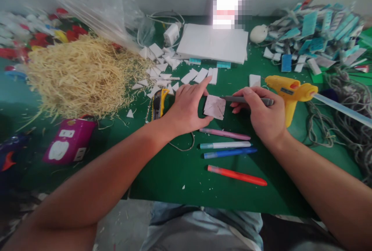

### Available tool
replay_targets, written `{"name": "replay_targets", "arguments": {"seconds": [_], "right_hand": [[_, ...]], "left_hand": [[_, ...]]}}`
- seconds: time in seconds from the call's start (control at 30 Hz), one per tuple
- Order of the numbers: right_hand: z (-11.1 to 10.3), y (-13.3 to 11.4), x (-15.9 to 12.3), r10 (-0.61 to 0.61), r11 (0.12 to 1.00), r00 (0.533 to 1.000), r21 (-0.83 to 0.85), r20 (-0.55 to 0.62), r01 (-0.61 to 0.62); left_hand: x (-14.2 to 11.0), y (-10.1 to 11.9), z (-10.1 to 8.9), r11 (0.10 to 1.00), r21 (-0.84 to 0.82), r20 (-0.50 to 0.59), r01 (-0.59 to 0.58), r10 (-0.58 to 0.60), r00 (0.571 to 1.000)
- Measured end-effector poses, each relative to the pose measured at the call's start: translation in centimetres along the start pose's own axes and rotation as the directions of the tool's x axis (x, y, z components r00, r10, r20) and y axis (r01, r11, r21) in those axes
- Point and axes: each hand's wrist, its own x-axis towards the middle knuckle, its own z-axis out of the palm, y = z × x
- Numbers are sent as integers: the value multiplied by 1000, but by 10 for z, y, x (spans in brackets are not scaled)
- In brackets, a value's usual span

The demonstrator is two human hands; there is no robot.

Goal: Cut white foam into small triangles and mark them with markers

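Note:
A small pinkish square piece (215, 107) with dark lines on it lies on the green table. My left hand (188, 105) holds it at its left side, thumb at the lower corner and a fingertip by the upper one; the index finger sticks out forward. A grey marker (247, 100) is gripped in my right hand (263, 113), its tip at the square's upper right edge. Just below lie a pink marker (225, 133), a teal-tipped white marker (225, 145), a blue marker (229, 152) and a red marker (236, 175).
A yellow glue gun (286, 88) rests by my right hand, a yellow utility knife (158, 104) by my left wrist. White scraps (171, 63), white sheets (213, 43), straw (78, 76), a purple box (69, 140), grey cord (343, 115) and a teal-white pile (316, 30) lie around.

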Motion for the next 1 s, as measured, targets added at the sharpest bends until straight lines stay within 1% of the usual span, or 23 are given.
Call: {"name": "replay_targets", "arguments": {"seconds": [0.13, 0.23, 0.33, 0.4, 0.43, 0.47, 0.5, 0.53, 0.57, 0.6, 0.63, 0.73, 0.8, 0.83, 0.9, 0.97, 1.0], "right_hand": [[-3, 1, -2, -78, 997, 997, -5, -1, 78], [-6, 2, -3, -148, 989, 989, -24, -15, 148], [-8, 2, -4, -195, 981, 979, -24, -53, 194], [-8, 2, -5, -215, 977, 974, -26, -72, 214], [-9, 2, -5, -223, 975, 972, -30, -75, 222], [-9, 1, -6, -232, 973, 970, -36, -75, 230], [-9, 1, -6, -239, 971, 968, -42, -72, 236], [-9, 1, -7, -242, 970, 968, -45, -67, 239], [-9, 0, -7, -241, 970, 969, -46, -63, 238], [-10, -1, -8, -231, 973, 971, -46, -56, 228], [-11, -2, -8, -212, 977, 976, -47, -46, 210], [-12, -6, -10, -150, 987, 989, -64, -17, 149], [-12, -8, -12, -135, 988, 991, -72, -10, 134], [-12, -8, -12, -137, 989, 991, -66, -9, 136], [-12, -10, -13, -140, 990, 990, -28, 15, 140], [-12, -11, -15, -131, 991, 989, 33, 74, 128], [-12, -12, -15, -125, 991, 986, 59, 111, 119]], "left_hand": [[-1, -1, 2, 999, 29, -7, 26, -26, 1000], [-1, -1, 0, 998, 61, -72, 2, 3, 997], [-1, 3, -14, 994, 94, -202, -50, 68, 977], [-2, 9, -29, 993, 119, -246, -14, 43, 968], [-3, 12, -37, 990, 133, -214, 40, -11, 977], [-4, 16, -45, 980, 156, -165, 123, -97, 982], [-5, 20, -53, 958, 206, -78, 197, -185, 980], [-7, 23, -59, 923, 281, 16, 262, -278, 960], [-8, 27, -64, 885, 355, 93, 301, -354, 931], [-9, 31, -67, 857, 416, 157, 306, -398, 904], [-11, 34, -68, 843, 455, 208, 288, -414, 886], [-15, 41, -65, 856, 479, 314, 193, -373, 873], [-16, 43, -59, 861, 485, 341, 152, -346, 874], [-16, 44, -56, 857, 496, 331, 140, -336, 882], [-16, 46, -52, 846, 517, 264, 129, -301, 916], [-14, 46, -49, 846, 512, 171, 145, -266, 949], [-14, 46, -47, 851, 500, 133, 159, -257, 957]]}}
